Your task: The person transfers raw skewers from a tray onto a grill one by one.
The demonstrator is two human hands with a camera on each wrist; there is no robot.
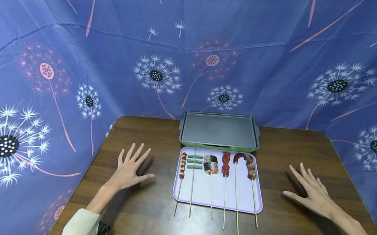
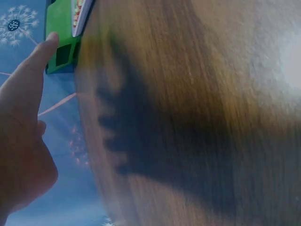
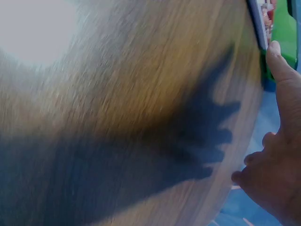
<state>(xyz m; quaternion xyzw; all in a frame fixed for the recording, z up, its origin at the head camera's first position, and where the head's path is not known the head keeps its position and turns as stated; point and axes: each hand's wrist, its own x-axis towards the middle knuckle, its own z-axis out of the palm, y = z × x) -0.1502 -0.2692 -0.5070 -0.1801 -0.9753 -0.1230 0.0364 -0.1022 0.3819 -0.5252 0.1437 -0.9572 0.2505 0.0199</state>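
Observation:
My left hand (image 1: 131, 172) hovers over the table left of a pale lilac tray (image 1: 200, 194), fingers spread and holding nothing. On the tray's other side my right hand (image 1: 313, 193) is likewise spread above the wood, holding nothing. Several skewers lie side by side on the tray, sticks overhanging its front edge: small red-and-yellow pieces (image 1: 183, 165), green stalks (image 1: 195, 161), a fish chunk with dark skin (image 1: 210, 164), red meat (image 1: 226, 164), a dark red curl (image 1: 239, 157) and brownish meat chunks (image 1: 251, 166). Each wrist view shows the thumb and a hand shadow.
Directly behind the tray stands a rectangular electric griddle (image 1: 220, 130) with a dark grey plate and green body. The brown wooden table (image 1: 154, 218) has rounded back corners. A blue dandelion-print cloth (image 1: 120, 60) hangs around its back and sides.

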